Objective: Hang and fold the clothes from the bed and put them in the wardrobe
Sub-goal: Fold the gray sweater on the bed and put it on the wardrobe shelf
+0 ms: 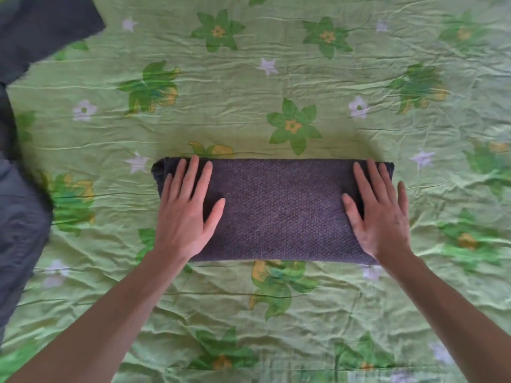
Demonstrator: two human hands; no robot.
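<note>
A: What do we see at the centre?

B: We see 1 folded dark knit garment [276, 208], a wide rectangle lying flat on the bed [276, 78], its long edges running left to right. The weave is coarse and purplish-grey.

A: And where do we find the hands?

B: We find 2 bare hands, 1 on each end. The left hand [188, 214] lies palm-down on the garment's left end, its fingers [190, 175] straight and slightly spread, the thumb angled inward. The right hand [378, 214] lies palm-down on the right end, likewise with straight, slightly spread fingers. Neither hand curls around or pinches the cloth; both rest flat on it. Both forearms enter from the bottom edge.

A: What do we note beneath?

B: We note a wrinkled green bedsheet [304, 294] printed with green, yellow-centred flowers and pale stars, covering the bed.

A: And further out?

B: We see dark grey clothing [25, 222] at the left edge, well apart from the folded garment, and another dark cloth [41, 31] in the upper-left corner. We cannot tell what pieces these are.
</note>
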